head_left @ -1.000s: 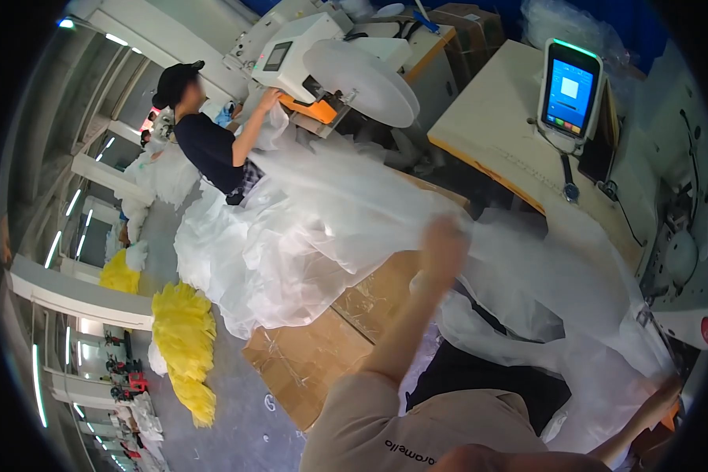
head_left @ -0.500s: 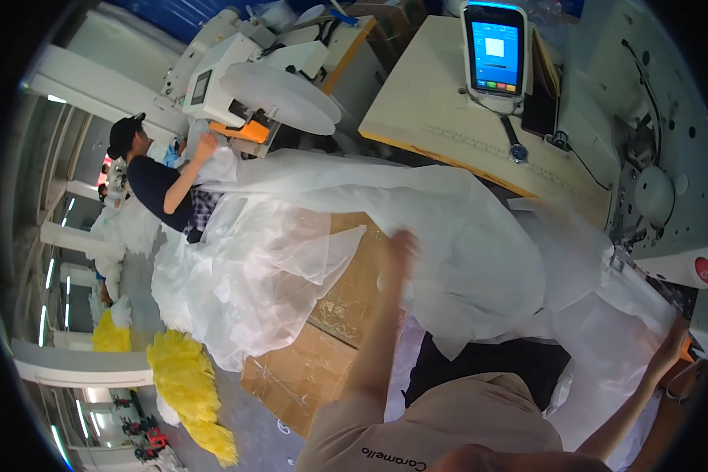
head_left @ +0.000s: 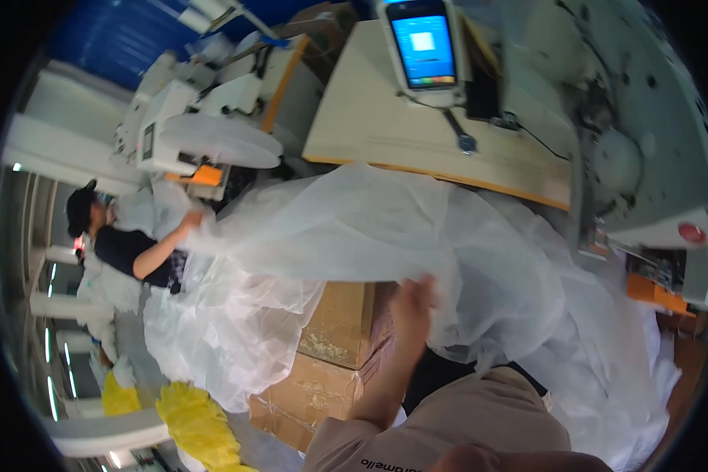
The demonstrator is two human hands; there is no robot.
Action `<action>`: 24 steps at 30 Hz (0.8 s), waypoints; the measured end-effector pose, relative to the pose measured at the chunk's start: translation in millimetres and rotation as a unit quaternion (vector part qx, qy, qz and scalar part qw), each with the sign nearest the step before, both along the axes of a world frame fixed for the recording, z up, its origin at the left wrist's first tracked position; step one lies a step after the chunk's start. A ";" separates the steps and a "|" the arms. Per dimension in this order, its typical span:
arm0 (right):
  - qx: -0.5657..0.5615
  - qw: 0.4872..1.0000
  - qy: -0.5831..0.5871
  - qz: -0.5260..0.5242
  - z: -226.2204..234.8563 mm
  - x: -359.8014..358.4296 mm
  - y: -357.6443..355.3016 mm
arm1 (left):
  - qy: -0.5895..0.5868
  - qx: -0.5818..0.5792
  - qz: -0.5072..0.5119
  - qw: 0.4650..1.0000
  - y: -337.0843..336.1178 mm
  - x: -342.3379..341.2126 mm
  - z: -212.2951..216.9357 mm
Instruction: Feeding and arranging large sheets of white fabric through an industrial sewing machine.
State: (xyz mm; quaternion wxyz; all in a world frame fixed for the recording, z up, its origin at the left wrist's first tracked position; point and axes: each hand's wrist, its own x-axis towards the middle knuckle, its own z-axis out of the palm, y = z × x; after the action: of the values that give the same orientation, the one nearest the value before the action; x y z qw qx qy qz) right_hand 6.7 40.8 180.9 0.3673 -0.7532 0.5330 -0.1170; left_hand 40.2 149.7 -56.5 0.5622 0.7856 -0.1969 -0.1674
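My left hand (head_left: pixel 415 305) is at the middle of the view, its fingers curled at the lower edge of a long white sheer fabric (head_left: pixel 346 216). From there the fabric stretches left to a co-worker's hand (head_left: pixel 190 222). To the right it drapes in loose folds over my lap and down past the sewing machine (head_left: pixel 645 165). Some motion blur softens my fingers. My right hand does not show.
Ahead is a pale worktable (head_left: pixel 370 118) with a lit handheld device (head_left: pixel 423 51) and a watch (head_left: pixel 466 143). Cardboard boxes (head_left: pixel 315 393) stand left of my lap. A co-worker (head_left: pixel 130 248) stands at another machine; yellow fabric (head_left: pixel 200 429) lies at lower left.
The view has turned right-to-left, shifting the table leftward. The fabric has risen and spread between the co-worker and my left hand. My right hand has left the machine's side and gone from view.
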 end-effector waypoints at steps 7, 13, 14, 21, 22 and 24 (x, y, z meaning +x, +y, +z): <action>-0.151 0.952 -0.161 0.213 -172.8 -124.6 -33.7 | -0.138 0.041 -0.297 0.944 -26.1 -73.3 35.4; -0.122 0.958 -0.216 0.142 -183.5 -138.9 -46.7 | -0.390 0.125 -0.169 0.897 -40.3 -2.8 76.3; -0.029 0.959 -0.266 0.089 -170.6 -139.6 -45.6 | -0.364 0.096 -0.236 0.896 -54.9 -2.5 76.7; -0.044 0.916 -0.340 -0.208 -150.9 -187.0 -93.0 | -0.370 -0.022 -0.331 0.868 -105.3 -5.3 56.5; -0.043 0.904 -0.355 -0.233 -156.7 -199.9 -104.9 | -0.377 0.006 -0.329 0.866 -104.7 0.7 55.6; -0.050 0.889 -0.368 -0.267 -167.6 -211.7 -116.2 | -0.383 0.027 -0.336 0.860 -113.9 14.4 54.7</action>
State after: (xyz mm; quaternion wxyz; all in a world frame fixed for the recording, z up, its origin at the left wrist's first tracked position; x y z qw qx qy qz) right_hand -205.0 -75.5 13.2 0.4537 -0.5025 0.5340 -0.5064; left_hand 54.6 35.8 -1.8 0.3303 0.6890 -0.6440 -0.0374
